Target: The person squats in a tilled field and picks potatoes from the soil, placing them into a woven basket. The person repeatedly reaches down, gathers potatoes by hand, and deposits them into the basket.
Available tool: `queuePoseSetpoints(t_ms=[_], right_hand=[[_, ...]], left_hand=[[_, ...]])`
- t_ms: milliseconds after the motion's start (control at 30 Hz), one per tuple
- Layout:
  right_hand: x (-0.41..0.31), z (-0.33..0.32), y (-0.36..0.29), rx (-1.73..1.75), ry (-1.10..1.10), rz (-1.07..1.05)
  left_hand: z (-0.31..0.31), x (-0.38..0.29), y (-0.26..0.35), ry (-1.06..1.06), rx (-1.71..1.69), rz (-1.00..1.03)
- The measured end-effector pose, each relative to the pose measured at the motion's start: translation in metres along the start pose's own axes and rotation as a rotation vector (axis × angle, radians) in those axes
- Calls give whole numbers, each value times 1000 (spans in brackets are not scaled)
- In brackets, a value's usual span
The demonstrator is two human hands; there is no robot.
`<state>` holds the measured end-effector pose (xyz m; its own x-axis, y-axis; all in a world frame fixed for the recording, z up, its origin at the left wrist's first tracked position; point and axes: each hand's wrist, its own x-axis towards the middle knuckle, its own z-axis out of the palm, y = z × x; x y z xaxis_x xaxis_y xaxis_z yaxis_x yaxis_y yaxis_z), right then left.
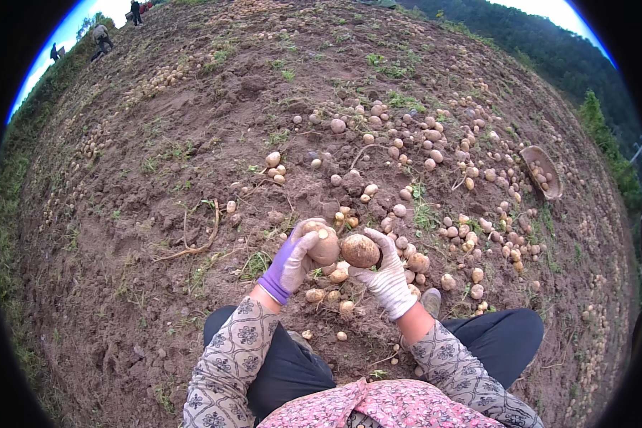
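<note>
My left hand (294, 259), in a purple and pale work glove, grips a large potato (325, 249) with a small light patch on its skin. In my right hand (389, 275), which wears a white knit glove, is a brown, soil-crusted potato (360, 251). Both potatoes are held side by side above the soil, close together. Below and between my hands lie several yellowish potatoes (339, 275) on the ground. More potatoes (418, 262) are heaped just right of my right hand, partly hidden by it.
Loose potatoes (463, 235) are scattered over the soil ahead and to the right. A shallow basket (552, 188) holding potatoes rests tilted at the far right. A dry, bent stem (206, 247) lies left. Several people (101, 37) stand far off, upper left. My shoe (431, 302) is near the right-hand potatoes.
</note>
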<state>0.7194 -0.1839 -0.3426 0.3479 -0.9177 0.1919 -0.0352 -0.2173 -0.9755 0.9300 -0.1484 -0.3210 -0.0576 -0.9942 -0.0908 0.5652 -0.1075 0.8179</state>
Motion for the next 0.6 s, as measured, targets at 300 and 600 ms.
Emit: queuePoseSetpoints(t_ms=[300,600], right_hand=[[4,-7,6,-341,87,-136],[3,-9,-21,337,-57,300]], left_hand=[[1,1,0,-31,268,89],[1,-1,1,-59,228,-8]])
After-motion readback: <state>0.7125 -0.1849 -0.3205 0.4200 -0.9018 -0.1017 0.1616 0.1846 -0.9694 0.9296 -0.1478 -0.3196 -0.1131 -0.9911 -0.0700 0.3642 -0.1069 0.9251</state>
